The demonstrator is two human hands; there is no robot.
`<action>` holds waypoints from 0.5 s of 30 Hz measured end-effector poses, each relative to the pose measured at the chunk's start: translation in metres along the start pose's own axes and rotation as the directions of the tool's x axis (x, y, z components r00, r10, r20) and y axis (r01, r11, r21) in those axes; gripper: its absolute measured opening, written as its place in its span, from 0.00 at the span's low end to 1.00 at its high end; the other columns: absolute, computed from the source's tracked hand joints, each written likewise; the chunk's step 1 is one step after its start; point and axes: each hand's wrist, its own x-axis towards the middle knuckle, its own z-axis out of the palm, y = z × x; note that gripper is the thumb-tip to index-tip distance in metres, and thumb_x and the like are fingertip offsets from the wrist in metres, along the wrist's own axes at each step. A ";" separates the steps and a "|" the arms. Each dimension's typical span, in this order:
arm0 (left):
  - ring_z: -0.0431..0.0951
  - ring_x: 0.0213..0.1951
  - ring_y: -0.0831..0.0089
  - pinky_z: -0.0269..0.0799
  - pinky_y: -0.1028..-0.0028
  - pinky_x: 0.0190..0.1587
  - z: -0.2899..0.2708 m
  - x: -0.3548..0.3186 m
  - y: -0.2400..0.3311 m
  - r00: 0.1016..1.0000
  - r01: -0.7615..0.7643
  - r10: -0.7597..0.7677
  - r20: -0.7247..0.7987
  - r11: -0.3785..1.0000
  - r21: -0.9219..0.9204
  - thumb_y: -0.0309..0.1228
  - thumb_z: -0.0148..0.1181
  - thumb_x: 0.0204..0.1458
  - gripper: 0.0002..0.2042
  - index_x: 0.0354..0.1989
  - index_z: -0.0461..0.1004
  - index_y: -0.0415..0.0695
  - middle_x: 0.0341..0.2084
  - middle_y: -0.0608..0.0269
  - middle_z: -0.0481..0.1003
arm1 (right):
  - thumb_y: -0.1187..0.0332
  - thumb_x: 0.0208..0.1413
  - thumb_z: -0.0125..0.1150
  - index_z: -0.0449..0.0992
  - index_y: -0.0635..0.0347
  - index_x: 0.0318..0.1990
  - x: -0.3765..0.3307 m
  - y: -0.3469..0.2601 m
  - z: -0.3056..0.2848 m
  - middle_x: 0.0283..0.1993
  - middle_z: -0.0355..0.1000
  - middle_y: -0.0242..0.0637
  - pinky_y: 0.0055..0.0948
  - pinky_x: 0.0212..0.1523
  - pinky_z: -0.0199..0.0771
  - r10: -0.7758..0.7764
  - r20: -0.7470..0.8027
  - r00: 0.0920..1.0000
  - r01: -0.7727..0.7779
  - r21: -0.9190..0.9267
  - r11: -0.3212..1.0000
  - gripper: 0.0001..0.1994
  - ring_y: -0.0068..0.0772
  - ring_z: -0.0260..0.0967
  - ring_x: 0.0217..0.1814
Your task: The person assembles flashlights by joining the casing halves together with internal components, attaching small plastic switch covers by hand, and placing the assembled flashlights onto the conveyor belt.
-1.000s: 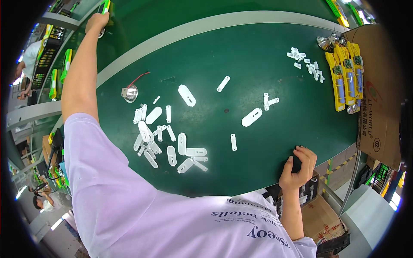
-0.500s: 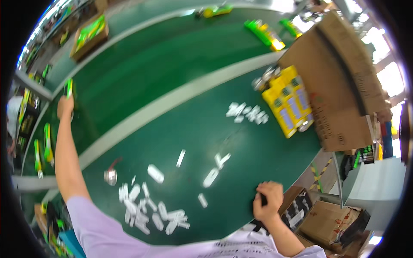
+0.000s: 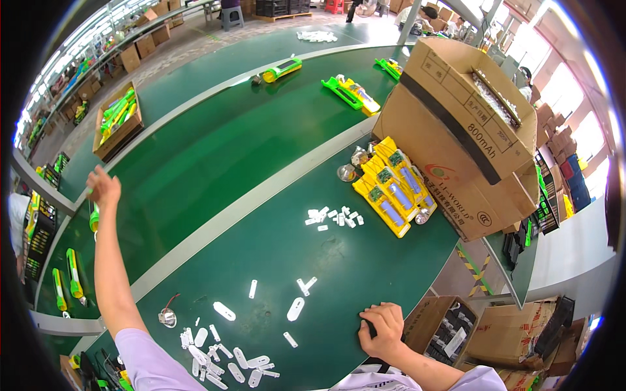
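Observation:
My left hand (image 3: pixel 104 187) reaches out over the far left of the green conveyor belt, fingers spread, holding nothing. Just below it, a green-and-yellow flashlight (image 3: pixel 94 218) lies on the belt, partly hidden by my wrist. My right hand (image 3: pixel 383 329) rests by the near edge of the green table (image 3: pixel 261 260), fingers loosely curled in, with nothing visible in them. Between my arms lie scattered white plastic pieces (image 3: pixel 225 311) and a silver reflector cup (image 3: pixel 167 317) with a red wire. Farther right sit yellow flashlight half-shells (image 3: pixel 394 189) holding circuit boards and violet battery cells.
A large cardboard box (image 3: pixel 450 130) stands at the right, beside the half-shells. Small white parts (image 3: pixel 336 217) lie in a cluster. More flashlights (image 3: pixel 283 70) ride on the belt. Beyond its rail is a carton of green-yellow casings (image 3: pixel 119 120). Open cartons (image 3: pixel 443 329) stand right of my right hand.
My left hand has let go of the flashlight and spread its fingers; the flashlight now lies nearer, below the hand. The view has tilted up. My right hand stays by the table edge.

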 end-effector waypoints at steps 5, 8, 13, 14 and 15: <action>0.66 0.60 0.53 0.71 0.53 0.53 -0.054 -0.005 0.178 0.921 -0.385 0.380 -0.083 0.860 -0.334 0.40 0.65 0.50 0.32 0.62 0.60 0.45 0.57 0.51 0.65 | 0.78 0.38 0.64 0.79 0.58 0.33 0.000 0.005 -0.001 0.34 0.76 0.34 0.41 0.49 0.73 0.003 -0.043 0.999 -0.001 0.041 0.999 0.11 0.36 0.74 0.41; 0.66 0.60 0.54 0.69 0.51 0.54 -0.101 -0.035 0.294 0.860 -0.491 0.503 -0.088 0.768 -0.412 0.41 0.64 0.51 0.32 0.63 0.60 0.44 0.58 0.51 0.65 | 0.76 0.38 0.66 0.79 0.58 0.35 0.000 0.009 -0.005 0.38 0.77 0.36 0.43 0.54 0.74 0.026 -0.038 0.999 -0.020 0.148 0.989 0.11 0.37 0.76 0.45; 0.65 0.62 0.55 0.66 0.45 0.56 -0.163 -0.083 0.429 0.814 -0.498 0.581 0.014 0.709 -0.499 0.42 0.63 0.52 0.32 0.63 0.60 0.44 0.59 0.52 0.65 | 0.70 0.42 0.68 0.77 0.60 0.46 0.021 0.031 -0.029 0.54 0.74 0.45 0.50 0.63 0.66 -0.002 0.168 0.986 -0.053 0.318 0.947 0.20 0.46 0.71 0.58; 0.66 0.61 0.56 0.66 0.44 0.56 -0.165 -0.084 0.448 0.822 -0.480 0.569 0.027 0.718 -0.505 0.43 0.63 0.52 0.32 0.63 0.60 0.44 0.59 0.52 0.65 | 0.69 0.44 0.67 0.76 0.61 0.49 0.036 0.047 -0.041 0.56 0.72 0.46 0.54 0.65 0.62 0.041 0.160 0.986 -0.069 0.176 0.982 0.21 0.49 0.68 0.61; 0.66 0.61 0.55 0.66 0.45 0.56 -0.164 -0.087 0.470 0.857 -0.410 0.515 0.021 0.704 -0.580 0.41 0.64 0.50 0.33 0.63 0.60 0.44 0.60 0.51 0.64 | 0.67 0.45 0.67 0.74 0.61 0.52 0.045 0.058 -0.048 0.59 0.70 0.48 0.58 0.67 0.57 0.088 0.148 0.985 -0.093 0.027 0.995 0.23 0.52 0.65 0.64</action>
